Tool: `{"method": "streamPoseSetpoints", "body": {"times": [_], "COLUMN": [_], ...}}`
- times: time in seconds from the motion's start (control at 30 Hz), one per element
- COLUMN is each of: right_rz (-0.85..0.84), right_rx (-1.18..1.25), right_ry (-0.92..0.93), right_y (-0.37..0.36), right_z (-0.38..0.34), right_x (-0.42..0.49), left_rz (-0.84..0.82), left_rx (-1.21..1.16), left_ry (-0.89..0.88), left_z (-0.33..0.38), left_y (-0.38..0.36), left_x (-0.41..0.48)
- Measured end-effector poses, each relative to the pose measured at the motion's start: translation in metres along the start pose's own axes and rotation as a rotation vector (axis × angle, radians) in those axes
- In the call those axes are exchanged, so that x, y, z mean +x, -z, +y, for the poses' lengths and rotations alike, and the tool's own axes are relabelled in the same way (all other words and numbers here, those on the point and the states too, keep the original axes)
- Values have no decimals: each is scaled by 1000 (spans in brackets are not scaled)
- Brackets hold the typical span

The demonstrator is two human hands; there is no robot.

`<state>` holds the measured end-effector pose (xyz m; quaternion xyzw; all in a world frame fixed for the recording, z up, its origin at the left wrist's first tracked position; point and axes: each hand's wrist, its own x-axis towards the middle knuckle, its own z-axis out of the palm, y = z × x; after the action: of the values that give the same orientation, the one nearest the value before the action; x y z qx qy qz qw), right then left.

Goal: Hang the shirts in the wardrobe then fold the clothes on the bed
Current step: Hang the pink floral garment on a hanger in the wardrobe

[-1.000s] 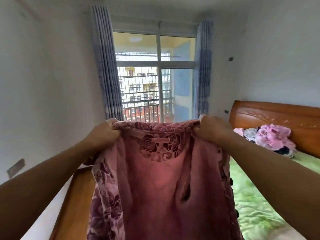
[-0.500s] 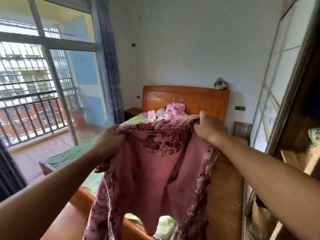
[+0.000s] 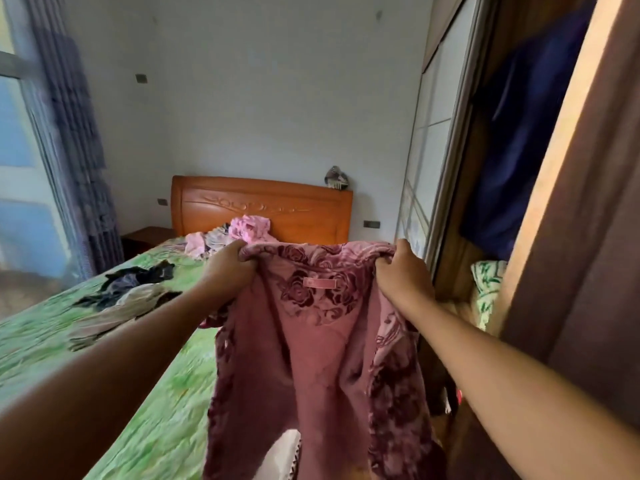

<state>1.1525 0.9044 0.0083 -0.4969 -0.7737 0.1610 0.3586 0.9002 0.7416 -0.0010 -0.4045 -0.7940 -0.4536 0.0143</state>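
Shirt (image 3: 311, 358) nearer wardrobe (image 3: 448, 271), left hand (image 3: 228, 268), right hand (image 3: 401, 275) gripping

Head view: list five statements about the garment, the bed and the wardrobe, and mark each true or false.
1. The left hand and the right hand each grip the pink floral garment near its collar. True.
2. The pink floral garment hangs on a rail in the wardrobe. False: the hands hold it up in the air, beside the bed.
3. Dark clothes lie on the green bedspread. True.
4. The headboard is white metal. False: it is orange-brown carved wood.
5. A dark blue garment hangs inside the wardrobe. True.
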Motion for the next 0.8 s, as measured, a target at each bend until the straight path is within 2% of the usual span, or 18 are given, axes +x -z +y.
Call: {"method": "streamPoseSetpoints", "body": {"times": [0.23, 0.53, 0.8], "right_rz": [22, 206, 361], "right_rx": [-36, 126, 299], "right_ry": [-62, -189, -19], "right_y": [-9, -32, -90], "right_z": [33, 66, 85], "right_x": [35, 69, 147], "left_rz": [-58, -187, -339], "left_rx": [-61, -118, -177], "left_ry": [-5, -91, -193], "left_z": [29, 76, 94], "left_y": [-70, -155, -245], "left_x": [41, 89, 171]}}
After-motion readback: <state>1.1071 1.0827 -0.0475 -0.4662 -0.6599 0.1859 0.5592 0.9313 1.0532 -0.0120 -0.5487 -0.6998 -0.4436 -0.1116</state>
